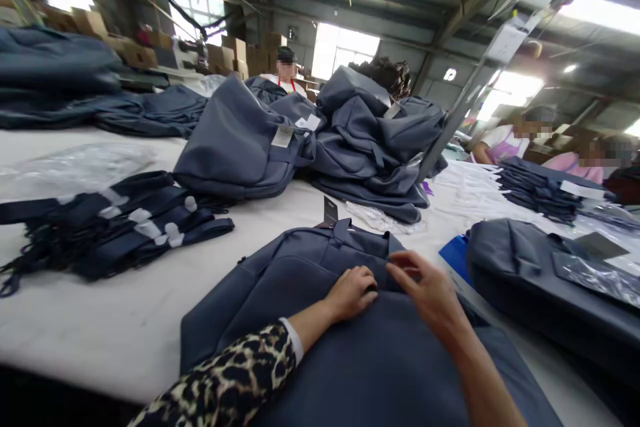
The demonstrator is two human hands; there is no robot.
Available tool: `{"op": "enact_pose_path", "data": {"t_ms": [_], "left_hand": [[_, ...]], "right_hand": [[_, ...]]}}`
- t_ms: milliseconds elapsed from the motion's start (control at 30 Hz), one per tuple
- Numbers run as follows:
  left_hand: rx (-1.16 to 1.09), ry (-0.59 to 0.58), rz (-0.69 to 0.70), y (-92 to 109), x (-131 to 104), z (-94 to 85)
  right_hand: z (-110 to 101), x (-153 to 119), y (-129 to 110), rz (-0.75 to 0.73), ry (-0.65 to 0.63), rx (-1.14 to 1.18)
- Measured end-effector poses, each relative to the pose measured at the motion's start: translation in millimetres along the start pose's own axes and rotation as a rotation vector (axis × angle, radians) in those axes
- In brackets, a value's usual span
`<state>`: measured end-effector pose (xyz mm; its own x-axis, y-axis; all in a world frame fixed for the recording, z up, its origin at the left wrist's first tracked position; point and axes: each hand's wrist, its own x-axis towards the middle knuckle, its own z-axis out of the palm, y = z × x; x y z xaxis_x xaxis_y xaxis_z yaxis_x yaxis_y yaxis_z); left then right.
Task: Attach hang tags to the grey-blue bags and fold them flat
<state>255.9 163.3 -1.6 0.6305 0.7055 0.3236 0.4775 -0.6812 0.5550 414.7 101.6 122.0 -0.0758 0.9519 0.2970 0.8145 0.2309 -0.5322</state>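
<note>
A dark navy backpack point(295, 280) lies flat on the white table in front of me, its top end pointing away. A fabric loop and a black hang tag point(331, 211) stand up at that end. My left hand point(353, 292) rests on the backpack's upper panel, fingers curled down and closed on the material. Just to its right, my right hand point(425, 290) has thumb and fingertips drawn together at the upper edge, by a short strap end. What lies between those fingertips is too small to make out clearly.
Bundled navy straps point(145, 223) lie on the left, before clear plastic point(85, 167). A heap of navy bags point(370, 140) stands behind, beside a slanted metal post point(460, 107). Another navy bag point(530, 267) lies right. Several people work farther back.
</note>
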Motion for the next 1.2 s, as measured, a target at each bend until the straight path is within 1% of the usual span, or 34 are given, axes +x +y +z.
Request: {"op": "enact_pose_path", "data": {"t_ms": [33, 67, 100, 167, 233, 300, 367, 433, 500, 600, 667, 700, 767, 833, 867, 900, 933, 1000, 1033, 1067, 1100, 1133, 1167, 1200], "left_hand": [[-0.014, 0.003, -0.002, -0.6, 1.6, -0.2], [-0.039, 0.015, 0.0, -1.5, 3.1, -1.1], [-0.076, 0.038, 0.006, -2.7, 4.7, -2.8], [-0.165, 0.116, 0.028, -6.1, 7.5, -9.1], [-0.21, 0.211, 0.055, -10.1, 10.0, -19.9], [-0.18, 0.313, 0.078, -14.3, 12.2, -34.8], [-0.089, 0.449, 0.054, -19.7, 13.8, -51.7], [0.04, 0.582, -0.039, -26.6, 14.6, -67.5], [0.173, 0.656, -0.153, -34.4, 14.4, -80.0], [0.324, 0.668, -0.287, -45.1, 13.2, -92.1], [0.382, 0.635, -0.397, -51.0, 12.3, -96.8], [0.392, 0.6, -0.46, -53.9, 11.9, -98.3], [0.378, 0.511, -0.568, -59.5, 11.2, -100.0], [0.335, 0.443, -0.623, -65.5, 11.1, -100.1], [0.314, 0.429, -0.634, -68.6, 11.3, -99.7], [0.295, 0.427, -0.637, -71.6, 11.6, -99.2], [0.279, 0.428, -0.636, -74.4, 12.3, -98.6], [0.244, 0.44, -0.628, -79.1, 14.1, -97.9], [0.205, 0.462, -0.606, -80.5, 15.1, -98.3], [0.158, 0.49, -0.573, -80.9, 16.0, -99.2], [0.111, 0.524, -0.536, -80.1, 16.7, -100.8], [0.076, 0.56, -0.501, -78.0, 17.0, -103.1], [0.042, 0.599, -0.463, -74.6, 16.7, -106.1], [-0.003, 0.633, -0.417, -70.1, 15.9, -109.5]], "right_hand": [[-0.4, 19.9, 14.6, 0.06, 0.064, -0.059], [4.0, 34.1, 30.7, 0.084, 0.097, -0.136], [11.9, 42.5, 47.0, 0.083, 0.13, -0.212], [31.3, 44.6, 76.0, 0.026, 0.187, -0.363], [46.2, 36.0, 96.0, -0.051, 0.273, -0.462], [51.2, 27.6, 106.3, -0.086, 0.379, -0.49], [49.4, 25.1, 108.5, -0.065, 0.436, -0.482], [47.1, 27.8, 105.4, -0.027, 0.415, -0.493], [48.8, 32.1, 99.5, -0.015, 0.381, -0.5], [59.4, 37.6, 91.2, -0.021, 0.368, -0.502], [67.9, 40.5, 88.1, -0.024, 0.354, -0.507], [71.5, 41.8, 87.2, -0.025, 0.358, -0.491], [75.7, 43.2, 85.0, -0.049, 0.403, -0.394], [74.7, 42.0, 80.3, -0.095, 0.444, -0.22], [72.0, 40.0, 76.4, -0.104, 0.428, -0.101], [68.0, 37.1, 71.7, -0.096, 0.371, 0.045], [62.9, 33.3, 66.3, -0.068, 0.269, 0.211], [51.0, 24.5, 55.6, 0.029, -0.038, 0.519], [45.2, 20.2, 51.2, 0.07, -0.199, 0.626], [40.2, 16.5, 47.8, 0.092, -0.343, 0.693], [36.6, 13.7, 45.7, 0.098, -0.457, 0.728], [34.5, 12.0, 44.7, 0.099, -0.538, 0.738], [34.1, 11.1, 44.7, 0.102, -0.585, 0.739], [35.2, 11.2, 45.5, 0.117, -0.601, 0.741]]}}
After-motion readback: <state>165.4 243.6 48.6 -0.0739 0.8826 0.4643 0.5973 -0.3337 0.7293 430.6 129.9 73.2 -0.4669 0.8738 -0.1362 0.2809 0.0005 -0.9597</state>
